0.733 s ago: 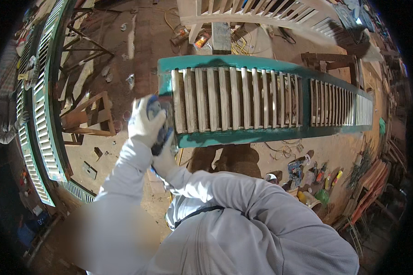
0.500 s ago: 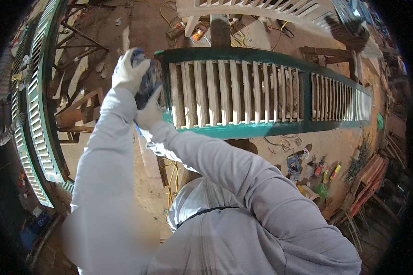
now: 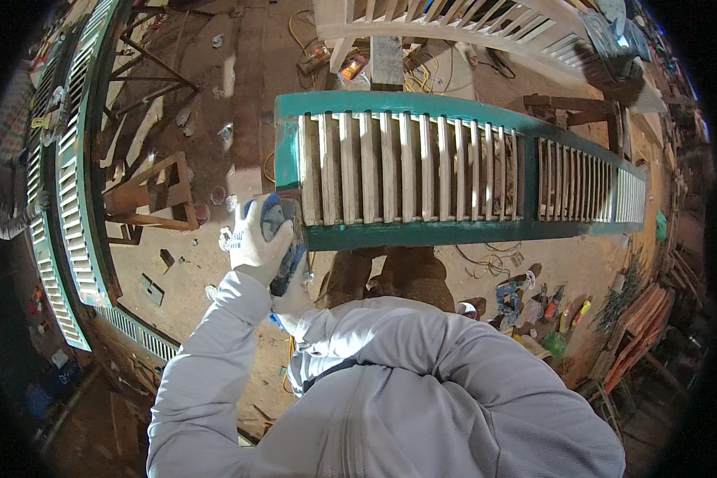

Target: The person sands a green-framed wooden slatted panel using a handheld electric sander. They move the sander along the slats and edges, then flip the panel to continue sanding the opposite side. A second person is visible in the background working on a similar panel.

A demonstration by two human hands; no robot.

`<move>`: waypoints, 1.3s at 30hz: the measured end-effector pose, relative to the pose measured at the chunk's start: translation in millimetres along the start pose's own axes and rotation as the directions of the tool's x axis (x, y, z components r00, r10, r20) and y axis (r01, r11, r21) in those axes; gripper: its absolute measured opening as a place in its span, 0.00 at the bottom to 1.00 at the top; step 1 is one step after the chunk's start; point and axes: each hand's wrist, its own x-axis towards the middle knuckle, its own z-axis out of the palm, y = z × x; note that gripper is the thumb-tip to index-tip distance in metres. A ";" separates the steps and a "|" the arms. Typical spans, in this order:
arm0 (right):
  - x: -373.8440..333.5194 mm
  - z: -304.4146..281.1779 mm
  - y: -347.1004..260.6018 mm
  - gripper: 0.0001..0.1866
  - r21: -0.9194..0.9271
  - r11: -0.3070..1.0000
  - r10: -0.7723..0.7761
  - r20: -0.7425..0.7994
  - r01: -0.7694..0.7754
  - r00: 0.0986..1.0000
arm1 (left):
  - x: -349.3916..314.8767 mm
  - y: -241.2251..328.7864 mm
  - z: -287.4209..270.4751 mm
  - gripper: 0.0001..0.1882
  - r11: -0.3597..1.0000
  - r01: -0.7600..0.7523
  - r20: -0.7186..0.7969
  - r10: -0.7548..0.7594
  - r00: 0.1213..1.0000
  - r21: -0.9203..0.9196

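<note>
A long blue and dark-grey hand-held power tool (image 3: 288, 226) is in both my hands, at the near corner of the left end of a louvred shutter. Its exact kind is not clear. My left hand (image 3: 256, 245), in a white glove, wraps over its front part. Behind it, my right hand (image 3: 296, 295), also gloved, grips the rear part, its fingers mostly hidden. The shutter (image 3: 422, 233) has a green frame and bare, pale wooden slats. Whether the tool touches the frame's end I cannot tell.
Green louvred shutters (image 3: 92, 239) stand along the left, with another person's gloved hand (image 3: 38, 205) beside them. A pale wooden louvred frame (image 3: 454, 30) lies across the far side. Small wooden trestle (image 3: 185, 191), yellow cord (image 3: 422, 76), bottles (image 3: 581, 307) and stacked planks (image 3: 641, 315) are around.
Both hands have brought the tool nearer to me, from the far corner of the shutter's left end down to its near corner. My right arm has drawn back toward my body.
</note>
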 end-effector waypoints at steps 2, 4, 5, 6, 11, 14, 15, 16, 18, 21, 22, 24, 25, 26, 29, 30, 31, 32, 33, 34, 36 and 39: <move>6.4 -7.5 -32.9 0.69 -0.031 0.999 0.033 -0.001 -0.033 0.999 | 14.4 7.0 -1.6 0.27 0.997 0.059 0.061 -0.062 0.996 0.041; 39.5 -6.7 -55.7 0.69 -0.034 0.999 0.022 -0.059 -0.024 0.998 | 49.0 8.2 0.4 0.28 0.999 -0.027 0.035 0.025 0.999 0.045; 55.4 -6.0 -65.6 0.68 -0.038 0.999 0.022 -0.083 -0.025 0.996 | 68.1 7.0 0.9 0.29 0.997 -0.060 0.005 0.060 0.998 0.044; 73.9 -9.3 -78.1 0.69 0.020 0.999 0.035 -0.066 -0.034 0.997 | 88.8 4.8 1.8 0.30 0.995 -0.076 -0.021 0.078 0.997 0.061; 116.1 -21.2 -132.0 0.70 -0.116 0.978 0.169 -0.056 -0.175 0.984 | 138.1 9.5 -2.4 0.29 0.995 -0.072 -0.068 0.077 0.995 0.075; 83.2 -12.9 -85.7 0.71 0.273 0.954 0.142 -0.052 -0.123 0.989 | 99.1 17.3 1.6 0.29 1.000 -0.004 0.017 0.004 1.000 0.027; 73.5 -2.8 -49.5 0.71 0.086 0.996 0.034 -0.137 -0.022 0.990 | 83.6 9.6 3.0 0.29 0.996 -0.071 -0.003 0.072 0.997 0.051; 63.7 8.2 -11.9 0.71 -0.119 0.992 -0.072 -0.212 0.047 0.975 | 68.1 6.6 0.6 0.29 0.999 -0.029 0.023 0.028 0.999 0.045; 52.3 12.0 -8.2 0.70 -0.094 0.995 -0.032 -0.122 0.020 0.992 | 53.4 3.1 -6.6 0.29 0.998 0.002 0.021 -0.003 1.000 0.056; 65.9 0.9 -42.7 0.69 -0.082 0.994 0.062 -0.064 -0.067 0.996 | 79.5 4.8 -5.2 0.28 1.000 0.027 0.033 -0.027 0.999 -0.005; 85.0 -4.2 -66.0 0.69 -0.071 0.994 0.082 -0.049 -0.085 0.995 | 97.7 7.3 -7.7 0.29 0.999 -0.038 -0.015 0.038 0.999 0.019; 118.3 -6.6 -110.4 0.69 -0.070 0.997 0.037 -0.095 -0.043 0.995 | 143.0 2.0 -7.4 0.30 0.994 -0.098 -0.057 0.100 0.993 0.049; 132.3 -5.3 -129.6 0.70 -0.081 0.997 -0.028 -0.151 0.016 0.988 | 166.7 0.2 -8.7 0.30 0.993 -0.093 -0.054 0.097 0.994 0.066; 150.2 -7.1 -139.1 0.71 -0.128 0.992 -0.027 -0.137 0.009 0.990 | 186.4 -1.5 -8.4 0.31 0.996 -0.077 -0.077 0.081 0.994 0.053; 201.2 -29.0 -161.1 0.74 -0.157 0.987 -0.041 -0.093 0.026 0.995 | 255.5 -4.8 2.2 0.35 0.993 -0.087 -0.106 0.096 0.990 0.084; 223.2 -39.7 -161.3 0.74 -0.157 0.988 -0.016 -0.120 -0.003 0.993 | 265.1 16.6 4.5 0.36 0.992 -0.092 -0.058 0.097 0.994 0.084; 234.2 -37.4 -159.3 0.74 -0.157 0.987 0.014 -0.115 -0.032 0.993 | 272.6 12.4 2.4 0.37 0.991 -0.126 -0.045 0.128 0.991 0.047; 233.1 -34.5 -168.0 0.76 -0.304 0.941 0.113 -0.127 -0.147 0.986 | 270.0 2.8 1.5 0.36 0.994 -0.098 -0.092 0.103 0.990 0.054; 220.8 -29.0 -170.2 0.76 -0.267 0.950 0.138 -0.098 -0.159 0.986 | 264.4 -7.6 1.2 0.36 0.996 -0.069 -0.140 0.077 0.987 0.061; 206.3 -28.3 -170.8 0.76 -0.227 0.959 0.154 -0.088 -0.171 0.984 | 255.8 -9.0 1.9 0.36 0.996 -0.073 -0.124 0.080 0.989 0.059; 184.9 -24.1 -146.4 0.75 -0.187 0.981 0.027 -0.134 -0.052 0.991 | 224.3 -5.5 2.2 0.36 0.993 -0.096 -0.088 0.101 0.991 0.063; 134.9 -11.2 -96.8 0.74 -0.128 0.992 -0.040 -0.151 0.021 0.988 | 151.4 -8.0 -0.4 0.34 0.995 -0.080 -0.079 0.084 0.993 0.054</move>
